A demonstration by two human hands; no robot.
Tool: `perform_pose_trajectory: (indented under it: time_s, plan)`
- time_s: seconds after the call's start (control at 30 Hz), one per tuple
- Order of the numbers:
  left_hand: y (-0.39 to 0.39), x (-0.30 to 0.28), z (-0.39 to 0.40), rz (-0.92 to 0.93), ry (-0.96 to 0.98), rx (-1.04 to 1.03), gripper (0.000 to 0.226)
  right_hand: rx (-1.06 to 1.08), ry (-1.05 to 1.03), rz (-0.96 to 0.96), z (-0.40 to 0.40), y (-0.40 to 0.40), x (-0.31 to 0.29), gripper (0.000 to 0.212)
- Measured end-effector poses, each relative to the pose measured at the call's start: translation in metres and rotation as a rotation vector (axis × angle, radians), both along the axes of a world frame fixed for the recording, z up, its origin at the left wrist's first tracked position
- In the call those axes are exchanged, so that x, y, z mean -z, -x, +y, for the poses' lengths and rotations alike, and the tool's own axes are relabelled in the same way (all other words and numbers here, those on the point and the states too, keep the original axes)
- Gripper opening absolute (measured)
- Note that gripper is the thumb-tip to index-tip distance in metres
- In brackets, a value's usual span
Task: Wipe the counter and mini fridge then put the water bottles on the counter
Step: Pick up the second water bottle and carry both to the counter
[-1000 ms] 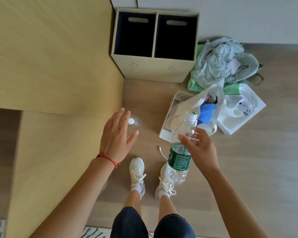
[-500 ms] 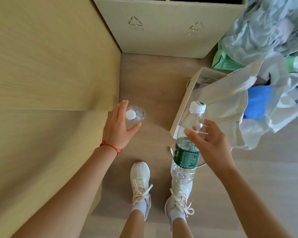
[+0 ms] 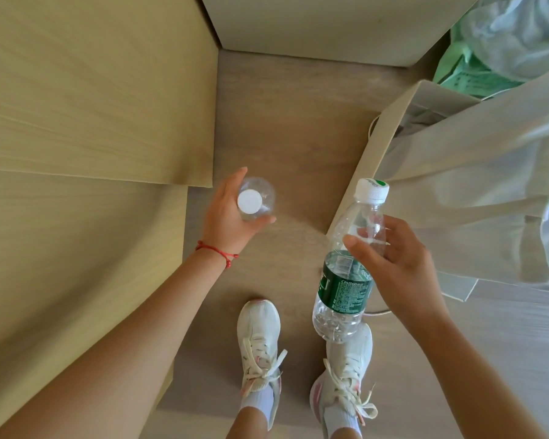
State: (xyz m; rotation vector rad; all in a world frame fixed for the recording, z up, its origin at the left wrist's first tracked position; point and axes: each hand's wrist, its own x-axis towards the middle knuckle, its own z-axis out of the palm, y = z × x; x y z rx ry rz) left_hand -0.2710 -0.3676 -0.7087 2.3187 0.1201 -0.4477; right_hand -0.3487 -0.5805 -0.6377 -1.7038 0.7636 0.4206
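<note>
My right hand (image 3: 396, 264) grips a clear water bottle with a green label and white cap (image 3: 346, 280), held upright above my right shoe. A second clear water bottle (image 3: 255, 199) stands on the floor beside the wooden cabinet, seen from above with its white cap facing me. My left hand (image 3: 227, 217) curls around this bottle, fingers and thumb touching its shoulder. The pale wooden counter (image 3: 86, 90) fills the left of the view. The mini fridge is not in view.
A beige recycling box (image 3: 314, 23) stands on the floor at the top. A white paper bag (image 3: 457, 172) with cloth and green bags sits to the right. My two white shoes (image 3: 260, 340) stand on the wood floor below the bottles.
The view has dropped closer to the floor. My left hand reached down and closed around the floor bottle. My right hand keeps hold of the green-label bottle.
</note>
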Motion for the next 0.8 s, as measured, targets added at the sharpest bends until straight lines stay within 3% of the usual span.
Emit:
perform_pose_trajectory:
  time_s: [0.17,0.4,0.53,0.8]
  plan:
    - [-0.011,0.012,-0.006,-0.007,0.049,-0.099,0.08,-0.012,0.022,-0.02,0.002,-0.003,0.01,0.039]
    - [-0.02,-0.001,0.001,0.094,0.091,-0.241,0.059,0.017,0.01,-0.029,0.002,-0.006,0.004,0.049]
    - [-0.019,-0.026,0.005,0.182,0.114,-0.197,0.032,0.038,0.02,-0.018,-0.005,-0.005,-0.008,0.043]
    - [-0.017,-0.103,0.009,0.392,0.311,-0.049,0.029,0.072,-0.016,-0.001,-0.023,-0.005,-0.071,0.044]
